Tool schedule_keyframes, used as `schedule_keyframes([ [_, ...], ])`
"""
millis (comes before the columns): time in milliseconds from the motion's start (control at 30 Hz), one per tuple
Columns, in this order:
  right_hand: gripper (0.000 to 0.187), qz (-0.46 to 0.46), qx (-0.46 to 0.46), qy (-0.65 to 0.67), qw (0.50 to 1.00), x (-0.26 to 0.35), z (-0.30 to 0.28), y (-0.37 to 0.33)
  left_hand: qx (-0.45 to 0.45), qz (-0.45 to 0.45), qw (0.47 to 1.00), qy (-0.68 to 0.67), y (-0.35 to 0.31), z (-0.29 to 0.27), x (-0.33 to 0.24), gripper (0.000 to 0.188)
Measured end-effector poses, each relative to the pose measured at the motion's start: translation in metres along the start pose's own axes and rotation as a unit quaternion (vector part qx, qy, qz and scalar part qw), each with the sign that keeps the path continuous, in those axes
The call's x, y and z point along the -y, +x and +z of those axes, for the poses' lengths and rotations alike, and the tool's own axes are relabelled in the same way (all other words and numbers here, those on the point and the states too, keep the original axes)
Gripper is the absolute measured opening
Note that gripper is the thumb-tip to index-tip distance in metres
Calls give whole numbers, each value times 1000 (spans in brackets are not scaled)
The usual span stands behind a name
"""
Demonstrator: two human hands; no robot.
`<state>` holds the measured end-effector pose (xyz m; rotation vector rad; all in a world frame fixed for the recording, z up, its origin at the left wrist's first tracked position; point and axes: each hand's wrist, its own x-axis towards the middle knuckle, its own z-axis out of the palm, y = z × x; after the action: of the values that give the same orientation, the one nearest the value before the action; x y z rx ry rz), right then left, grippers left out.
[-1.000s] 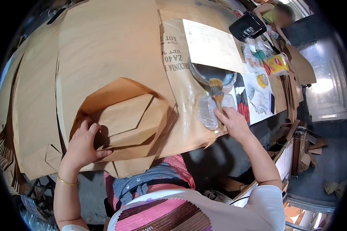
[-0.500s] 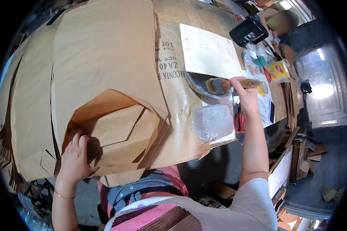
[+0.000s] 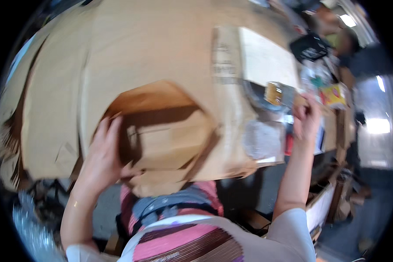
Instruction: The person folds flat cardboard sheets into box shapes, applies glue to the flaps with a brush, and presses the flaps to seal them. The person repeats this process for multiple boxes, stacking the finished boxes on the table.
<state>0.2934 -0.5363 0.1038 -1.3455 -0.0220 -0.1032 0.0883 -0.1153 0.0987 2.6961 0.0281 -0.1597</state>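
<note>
A brown paper bag (image 3: 170, 144) lies near the table's front edge, its folded end spread into an angular opening. My left hand (image 3: 102, 153) holds the left side of that opening, fingers along the raised fold and thumb at the lower flap. Over to the right, my right hand (image 3: 306, 115) is closed round the handle of a wide flat brush (image 3: 278, 94). The bristles look wet and brownish and point left. Beneath the brush sits a grey round bowl (image 3: 254, 97), partly covered by a white sheet (image 3: 266, 54). Motion blurs the picture.
A clear plastic-wrapped block (image 3: 262, 139) lies nearer me than the bowl. Stacked brown paper (image 3: 52, 109) spreads across the left. At right stand a yellow pack (image 3: 335, 96) and a black container (image 3: 309, 47). Another person (image 3: 332, 26) is at the far right.
The brush has lifted and shifted rightward relative to the bowl, its bristles turned. My left hand has raised the bag's left fold, and the opening gapes wider. The whole view has shifted.
</note>
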Motion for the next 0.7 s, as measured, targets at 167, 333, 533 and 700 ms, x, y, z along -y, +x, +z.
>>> schedule_keyframes([
  [167, 12, -87, 246, -131, 956, -23, 173, -143, 11, 44, 995, -85, -2, 7, 30, 129],
  [333, 12, 107, 245, -60, 962, -106, 256, -153, 14, 56, 991, -123, -3, 15, 34, 130],
  [533, 11, 144, 331, -224, 905, -89, 241, -160, 8, 53, 993, -101, -1, 18, 36, 120],
  [700, 11, -45, 183, -334, 924, -54, 199, -118, 20, 30, 992, -121, 0, 16, 30, 113],
])
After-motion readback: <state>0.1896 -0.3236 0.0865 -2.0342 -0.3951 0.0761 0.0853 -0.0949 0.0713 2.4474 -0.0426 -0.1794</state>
